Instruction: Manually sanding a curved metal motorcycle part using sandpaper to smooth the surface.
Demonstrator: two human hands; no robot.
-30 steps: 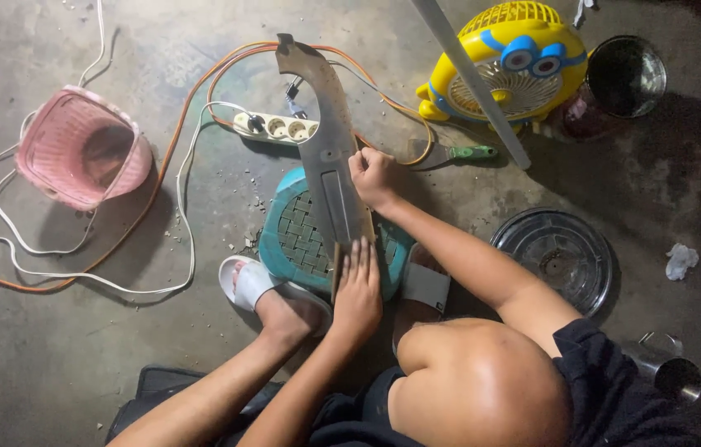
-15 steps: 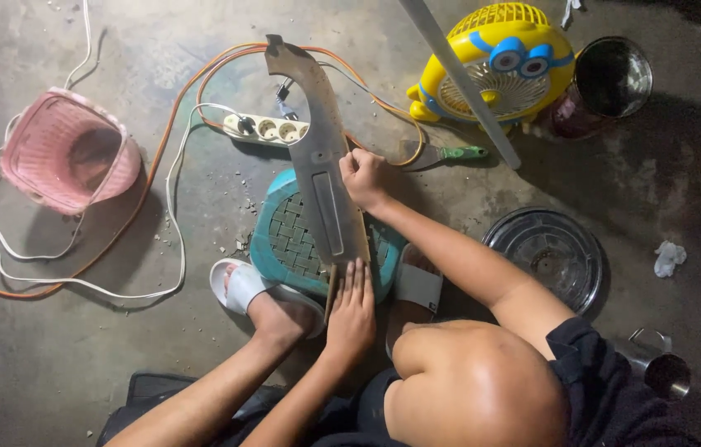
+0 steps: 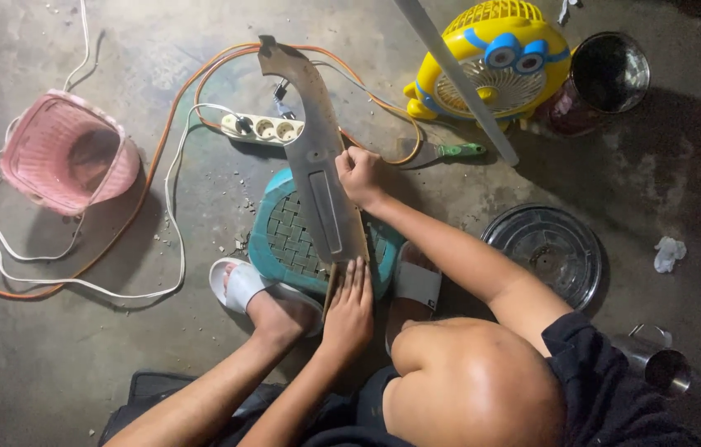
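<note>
A long curved brown-grey board [image 3: 315, 149] lies across a small teal woven stool [image 3: 280, 240] on the concrete floor. My left hand [image 3: 349, 313] presses flat on the board's near end, fingers together. My right hand [image 3: 360, 174] is closed against the board's right edge near its middle; whether it grips a small tool I cannot tell. My feet in white sandals [image 3: 244, 285] sit on either side of the stool.
A white power strip [image 3: 261, 127] with orange and white cables lies behind the stool. A pink basket [image 3: 65, 157] sits left. A yellow cartoon fan [image 3: 495, 58], a green-handled trowel [image 3: 441, 152], a metal pot [image 3: 607, 74], a round metal lid [image 3: 545, 252] and a steel mug [image 3: 657, 364] lie right.
The view has shifted slightly. Both hands stay on the board; my right hand has edged a little along its right side.
</note>
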